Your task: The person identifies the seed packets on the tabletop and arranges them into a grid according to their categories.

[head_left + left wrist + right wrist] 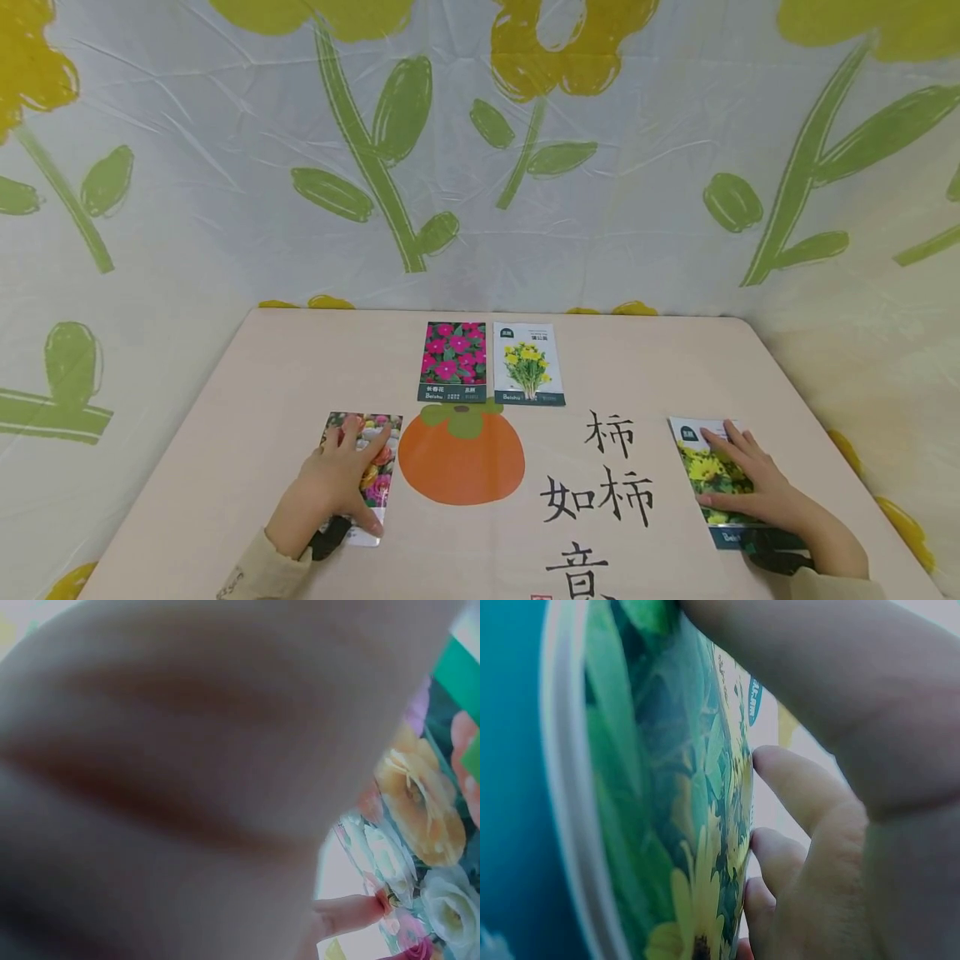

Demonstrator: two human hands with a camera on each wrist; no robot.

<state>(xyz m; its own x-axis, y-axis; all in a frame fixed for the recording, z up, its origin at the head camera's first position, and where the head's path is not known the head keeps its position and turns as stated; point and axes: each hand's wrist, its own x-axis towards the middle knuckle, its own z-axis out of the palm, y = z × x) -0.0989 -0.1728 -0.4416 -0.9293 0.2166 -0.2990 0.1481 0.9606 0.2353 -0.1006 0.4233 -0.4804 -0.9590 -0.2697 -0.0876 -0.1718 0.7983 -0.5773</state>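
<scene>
On the left of the table my left hand (330, 483) rests with spread fingers on a seed packet (381, 487) printed with multicoloured blooms. The left wrist view shows that packet's orange and white flowers (420, 795) beside a large blurred part of the hand. Over on the right, my right hand (768, 492) lies with extended fingers across a seed packet (705, 471) with yellow flowers and a dark green lower band. Its fingertips touch the packet's printed face (660, 795) in the right wrist view. Both hands hide part of their packets.
Two more seed packets lie side by side at the back: one with magenta flowers (453, 354), one white with yellow flowers (528, 364). The pale table cover (300, 367) bears a printed persimmon (461, 458) and black characters. A flower-patterned curtain (600, 233) stands behind.
</scene>
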